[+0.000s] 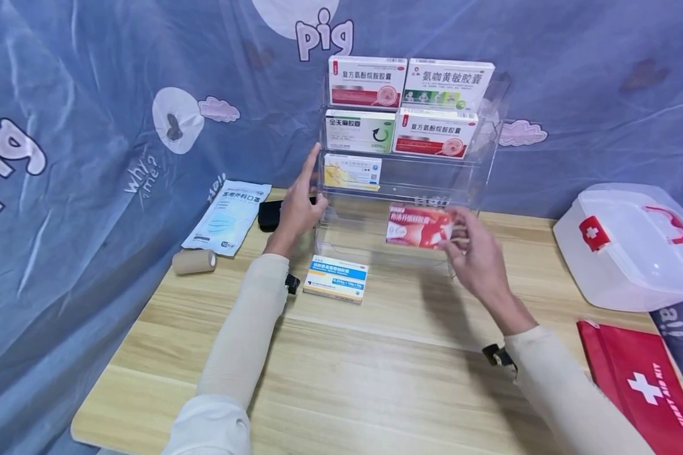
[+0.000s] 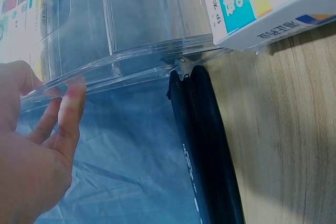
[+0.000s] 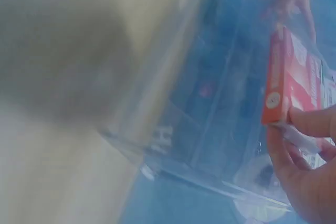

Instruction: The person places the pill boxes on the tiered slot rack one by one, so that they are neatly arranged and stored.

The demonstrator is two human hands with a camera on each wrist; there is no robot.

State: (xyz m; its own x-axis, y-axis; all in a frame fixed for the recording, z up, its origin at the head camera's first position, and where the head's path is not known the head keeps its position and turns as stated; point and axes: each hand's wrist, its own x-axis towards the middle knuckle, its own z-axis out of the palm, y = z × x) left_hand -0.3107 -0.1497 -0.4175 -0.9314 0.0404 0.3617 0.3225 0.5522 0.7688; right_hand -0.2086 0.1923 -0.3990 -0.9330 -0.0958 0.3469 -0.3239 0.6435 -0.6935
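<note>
My right hand point(image 1: 478, 253) pinches a red medicine box point(image 1: 415, 226) by its right end, in front of the lower tiers of a clear acrylic display rack point(image 1: 347, 218). In the right wrist view, thumb and fingers clasp the box's point(image 3: 276, 77) near end. My left hand point(image 1: 300, 205) holds the rack's left side edge; the left wrist view shows its fingers point(image 2: 71, 111) against the clear rim. Upper tiers bear white-and-red boxes point(image 1: 367, 82), a white-and-green box point(image 1: 448, 85) and a green-marked box point(image 1: 360, 131). A yellow-and-white box point(image 1: 351, 172) stands on the tier below.
A blue-and-white medicine box point(image 1: 336, 279) lies before the rack. To the left are a mask packet point(image 1: 227, 218), a tan roll point(image 1: 194, 261) and a black zip case point(image 1: 270, 215). A white first-aid box point(image 1: 632, 253) and red pouch point(image 1: 640, 379) lie right.
</note>
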